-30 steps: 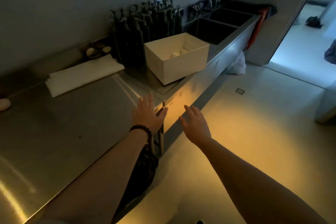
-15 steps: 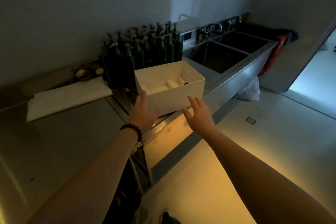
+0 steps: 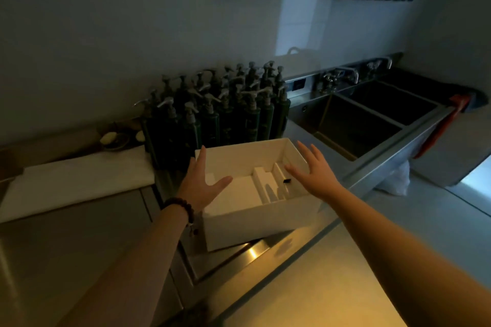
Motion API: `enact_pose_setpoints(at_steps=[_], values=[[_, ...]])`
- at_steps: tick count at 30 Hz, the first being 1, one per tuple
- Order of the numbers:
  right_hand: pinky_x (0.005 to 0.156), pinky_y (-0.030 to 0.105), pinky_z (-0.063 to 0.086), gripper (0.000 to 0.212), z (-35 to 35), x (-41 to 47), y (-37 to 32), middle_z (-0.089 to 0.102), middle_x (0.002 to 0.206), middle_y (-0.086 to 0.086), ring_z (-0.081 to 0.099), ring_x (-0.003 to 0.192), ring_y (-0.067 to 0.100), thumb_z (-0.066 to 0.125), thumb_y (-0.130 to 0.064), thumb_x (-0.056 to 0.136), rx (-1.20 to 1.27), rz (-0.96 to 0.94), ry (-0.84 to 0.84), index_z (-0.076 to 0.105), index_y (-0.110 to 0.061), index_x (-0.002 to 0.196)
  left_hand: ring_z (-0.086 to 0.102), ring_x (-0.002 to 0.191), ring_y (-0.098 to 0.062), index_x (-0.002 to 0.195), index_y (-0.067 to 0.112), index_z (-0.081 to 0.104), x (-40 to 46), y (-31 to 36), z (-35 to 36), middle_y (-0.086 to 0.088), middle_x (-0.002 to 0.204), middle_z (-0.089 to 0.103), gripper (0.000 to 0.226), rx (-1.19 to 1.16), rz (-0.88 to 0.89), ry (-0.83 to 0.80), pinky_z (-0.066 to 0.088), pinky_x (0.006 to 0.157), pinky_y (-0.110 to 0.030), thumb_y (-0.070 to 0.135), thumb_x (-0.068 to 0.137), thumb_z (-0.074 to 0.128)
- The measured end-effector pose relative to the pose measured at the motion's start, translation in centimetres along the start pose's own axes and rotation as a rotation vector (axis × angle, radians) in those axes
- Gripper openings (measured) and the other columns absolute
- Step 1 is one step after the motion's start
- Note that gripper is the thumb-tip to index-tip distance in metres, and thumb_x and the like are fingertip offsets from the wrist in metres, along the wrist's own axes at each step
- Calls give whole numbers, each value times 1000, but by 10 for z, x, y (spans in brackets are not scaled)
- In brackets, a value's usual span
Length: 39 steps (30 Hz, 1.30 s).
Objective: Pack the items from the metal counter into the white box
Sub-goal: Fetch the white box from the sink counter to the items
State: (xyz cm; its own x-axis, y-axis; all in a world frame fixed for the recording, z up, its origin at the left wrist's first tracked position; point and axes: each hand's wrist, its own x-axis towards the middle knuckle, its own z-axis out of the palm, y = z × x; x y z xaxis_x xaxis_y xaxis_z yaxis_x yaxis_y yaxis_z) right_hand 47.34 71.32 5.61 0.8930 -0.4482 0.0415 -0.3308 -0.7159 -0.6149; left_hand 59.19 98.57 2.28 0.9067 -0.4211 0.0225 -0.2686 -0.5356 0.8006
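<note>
I noted both hands, left [image 3: 202, 183] and right [image 3: 313, 172], spread open and empty over the white box [image 3: 260, 216] on the metal surface [image 3: 79, 241]; its overhanging corner could tip it if pressed

You see a brushed metal counter [image 3: 66, 241] with a dull sheen, a matt white box [image 3: 255, 216] that looks like card, glossy dark pump bottles [image 3: 225, 117], a steel sink [image 3: 345, 125] and a matt white folded cloth [image 3: 79, 183].
</note>
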Motion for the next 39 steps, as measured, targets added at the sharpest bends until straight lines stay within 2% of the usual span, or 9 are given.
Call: enact_pose_setpoints(at_steps=[5,7,9,13,16,22,30,36,39], values=[[104,41,35,95,4,33,19,23,154,3,35,133,23,56,-73,71,109,44,-181,4,-46,146,22,138,-19,144,46,-6,14,-10,11,6,156,2,107,-38,-2,0,26,100,-31,58,70,70],[80,13,47,92,5,42,26,31,148,1,50,108,3,63,-59,78,162,21,-268,0,-51,144,17,139,-18,143,50,-5,14,-14,17,5,157,-2,107,-55,-17,26,23,101,-31,56,69,72],[61,3,44,91,8,50,32,35,144,-3,49,87,-12,67,-50,80,195,5,-316,-2,-55,139,15,137,-12,143,49,-3,13,-15,22,4,157,-3,107,-51,-19,64,20,100,-28,53,70,74],[99,36,38,93,14,59,42,36,148,1,48,96,-2,67,-49,80,216,68,-364,0,-51,144,14,128,-1,146,42,-2,12,-14,24,4,156,6,107,-69,-34,75,19,103,-28,50,71,74],[107,48,30,86,17,67,47,32,151,5,44,126,23,65,-50,82,233,134,-374,7,-47,146,24,131,-5,147,37,-2,11,-12,23,12,148,19,106,-182,-92,53,24,105,-28,40,75,75],[109,51,26,77,18,68,51,25,155,1,29,138,28,62,-43,86,373,96,-338,11,-54,142,31,128,-5,148,35,3,8,-9,24,17,141,28,100,-321,-156,63,29,105,-29,27,79,74],[108,51,27,84,14,64,48,26,154,0,30,137,26,65,-32,86,490,58,-351,7,-50,145,30,133,-14,148,38,6,8,-9,26,7,152,24,98,-350,-267,88,30,102,-32,39,76,73],[108,52,27,90,13,69,47,24,155,0,29,138,28,68,-36,83,453,34,-397,4,-54,143,47,91,24,122,68,20,-12,6,28,38,113,39,83,-421,-291,140,38,68,-1,52,62,74],[107,53,28,89,19,72,41,23,155,-2,30,137,27,69,-38,82,457,-6,-429,5,-56,142,45,111,8,135,59,14,-27,8,25,27,130,40,94,-444,-299,192,39,88,-15,52,63,74]])
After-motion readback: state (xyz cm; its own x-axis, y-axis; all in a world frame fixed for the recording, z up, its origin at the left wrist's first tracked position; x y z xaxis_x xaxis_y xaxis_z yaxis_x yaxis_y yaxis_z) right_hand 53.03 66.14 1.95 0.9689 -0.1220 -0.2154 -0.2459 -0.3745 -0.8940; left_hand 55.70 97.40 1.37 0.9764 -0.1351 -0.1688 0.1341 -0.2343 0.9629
